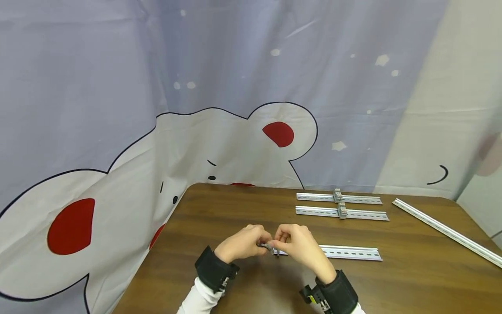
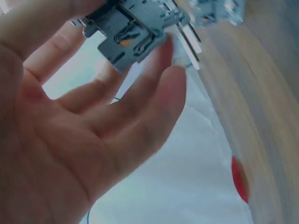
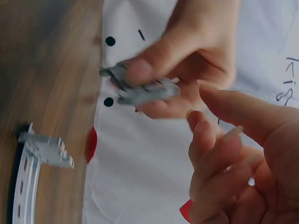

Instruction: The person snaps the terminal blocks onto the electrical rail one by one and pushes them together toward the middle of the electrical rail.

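My left hand (image 1: 245,242) pinches a flat grey DIN-rail terminal block (image 2: 133,35) between thumb and fingers. In the right wrist view this held block (image 3: 145,91) looks blurred. Close beside it is my right hand (image 3: 233,163), fingers loosely curled, thumb and index fingertip apart with nothing between them. Below both hands in the head view lies a slotted metal DIN rail (image 1: 349,252), its left part partly hidden by the right hand. Another grey terminal block (image 3: 46,149) stands mounted near the rail's left end.
Farther back on the wooden table (image 1: 235,205) lie two shorter-looking rails, the rear rail (image 1: 313,197) and the front rail (image 1: 364,215), each bearing grey blocks near its middle. A long bare rail (image 1: 447,231) lies slanted at the right. A printed curtain (image 1: 235,144) hangs behind the table.
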`<state>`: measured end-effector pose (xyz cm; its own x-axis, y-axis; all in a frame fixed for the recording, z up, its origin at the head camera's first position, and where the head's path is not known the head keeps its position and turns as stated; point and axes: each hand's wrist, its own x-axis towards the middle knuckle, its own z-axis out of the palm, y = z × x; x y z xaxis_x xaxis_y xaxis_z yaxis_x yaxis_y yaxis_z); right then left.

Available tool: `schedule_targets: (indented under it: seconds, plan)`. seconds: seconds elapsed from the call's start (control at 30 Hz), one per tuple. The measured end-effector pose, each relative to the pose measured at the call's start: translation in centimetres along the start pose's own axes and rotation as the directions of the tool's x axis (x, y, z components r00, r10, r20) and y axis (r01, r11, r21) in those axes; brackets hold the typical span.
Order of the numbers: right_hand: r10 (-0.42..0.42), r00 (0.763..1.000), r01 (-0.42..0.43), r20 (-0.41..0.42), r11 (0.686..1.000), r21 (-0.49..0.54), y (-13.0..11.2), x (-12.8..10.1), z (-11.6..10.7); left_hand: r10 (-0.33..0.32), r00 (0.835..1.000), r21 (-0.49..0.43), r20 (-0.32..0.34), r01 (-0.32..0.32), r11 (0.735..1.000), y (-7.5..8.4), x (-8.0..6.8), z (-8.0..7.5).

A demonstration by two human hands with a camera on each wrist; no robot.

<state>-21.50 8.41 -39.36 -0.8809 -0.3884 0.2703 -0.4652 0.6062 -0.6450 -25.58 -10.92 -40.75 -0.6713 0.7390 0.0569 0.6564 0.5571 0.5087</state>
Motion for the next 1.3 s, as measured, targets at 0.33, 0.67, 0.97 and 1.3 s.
schedule_targets:
  seconds: [0.33, 0.67, 0.97, 1.3]
  plan:
    - [-0.028, 0.992, 0.018, -0.123, 0.996, -0.084, -0.2, -0.3, 0.1, 0.060, 0.997, -0.056, -0.053, -0.063, 0.996, 0.4, 1.1, 0.3]
    - [-0.035, 0.982, -0.002, -0.188, 0.981, -0.195, 0.1, -0.5, 0.1, 0.031, 0.998, -0.059, -0.058, -0.034, 0.998, 0.1, 1.7, 0.5]
    - [-0.011, 0.982, -0.038, -0.188, 0.965, -0.258, 0.9, -0.9, -0.1, 0.070, 0.995, -0.084, -0.073, -0.076, 0.994, -0.1, 2.7, 1.1]
    - [0.257, 0.934, -0.309, -0.247, 0.929, -0.203, 4.6, -0.7, -0.4, -0.134, 0.984, 0.095, -0.116, 0.145, 0.985, -2.7, 2.6, 3.1]
